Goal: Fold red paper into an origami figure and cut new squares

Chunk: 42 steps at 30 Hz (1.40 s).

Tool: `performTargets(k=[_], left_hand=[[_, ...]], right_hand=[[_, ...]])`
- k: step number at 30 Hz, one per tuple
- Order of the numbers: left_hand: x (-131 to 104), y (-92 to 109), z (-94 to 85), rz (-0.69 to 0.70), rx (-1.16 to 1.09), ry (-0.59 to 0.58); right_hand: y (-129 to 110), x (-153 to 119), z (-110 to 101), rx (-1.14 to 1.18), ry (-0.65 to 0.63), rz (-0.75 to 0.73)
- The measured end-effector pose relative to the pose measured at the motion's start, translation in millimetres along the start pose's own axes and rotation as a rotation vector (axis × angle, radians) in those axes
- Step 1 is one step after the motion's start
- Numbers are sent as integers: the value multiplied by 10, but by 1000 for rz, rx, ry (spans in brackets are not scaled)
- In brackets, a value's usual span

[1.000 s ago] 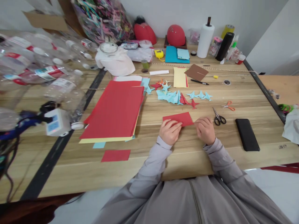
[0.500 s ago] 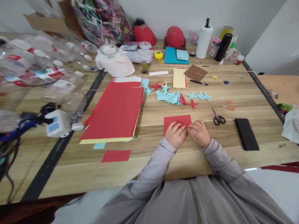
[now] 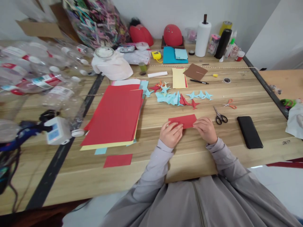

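A small red paper [image 3: 186,120], now a narrow rectangle, is held between my two hands above the table. My left hand [image 3: 170,134] grips its left part, with the fingers over the lower edge. At the right end, my right hand [image 3: 206,129] pinches the corner between thumb and fingers. Beyond the paper lie folded light blue paper pieces [image 3: 174,98] and a folded red star-like piece [image 3: 194,104]. A large red sheet stack [image 3: 115,113] lies to the left, and a red paper rectangle [image 3: 117,160] rests nearer the front edge.
Black-handled scissors [image 3: 221,118], orange scissors [image 3: 230,105] and a black phone [image 3: 250,132] lie to the right. Plastic bottles [image 3: 47,80] crowd the left side beside a white box device [image 3: 58,130]. Yellow paper strips [image 3: 179,78] and a pen [image 3: 199,81] lie farther back.
The red paper's visible shape has become narrower. My hands have moved apart, the left one leftward and the right one to the right end. The whole view has shifted slightly.
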<state>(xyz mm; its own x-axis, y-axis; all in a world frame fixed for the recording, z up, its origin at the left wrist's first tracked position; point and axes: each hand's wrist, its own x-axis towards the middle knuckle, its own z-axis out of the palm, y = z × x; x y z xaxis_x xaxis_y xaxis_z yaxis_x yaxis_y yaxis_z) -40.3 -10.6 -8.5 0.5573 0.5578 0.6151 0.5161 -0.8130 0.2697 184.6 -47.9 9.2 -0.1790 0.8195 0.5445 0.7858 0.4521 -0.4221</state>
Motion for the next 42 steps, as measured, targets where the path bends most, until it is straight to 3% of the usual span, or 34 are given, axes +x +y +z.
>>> performTargets(k=[5,12,17,22,25,35,38,42], left_hand=[[-29,-117,-119,2,192,92],[-67,-297,-250,-56,231,212],[-31,-201,-260,-95,222,348],[83,142,-85,24,116,217],[115,230,37,125,70,163],[68,147,92,113,-9,93],[50,93,47,31,-54,61],[17,-25,-56,-44,-15,101]], right_hand=[[54,-20,-21,-24,65,61],[86,-19,-58,-19,132,106],[87,-23,-73,28,129,150],[-21,-39,17,27,64,45],[-93,-38,66,39,4,-22],[-169,-1,57,38,-56,-191],[-142,9,12,14,-32,-167],[-67,5,-55,30,45,-87]])
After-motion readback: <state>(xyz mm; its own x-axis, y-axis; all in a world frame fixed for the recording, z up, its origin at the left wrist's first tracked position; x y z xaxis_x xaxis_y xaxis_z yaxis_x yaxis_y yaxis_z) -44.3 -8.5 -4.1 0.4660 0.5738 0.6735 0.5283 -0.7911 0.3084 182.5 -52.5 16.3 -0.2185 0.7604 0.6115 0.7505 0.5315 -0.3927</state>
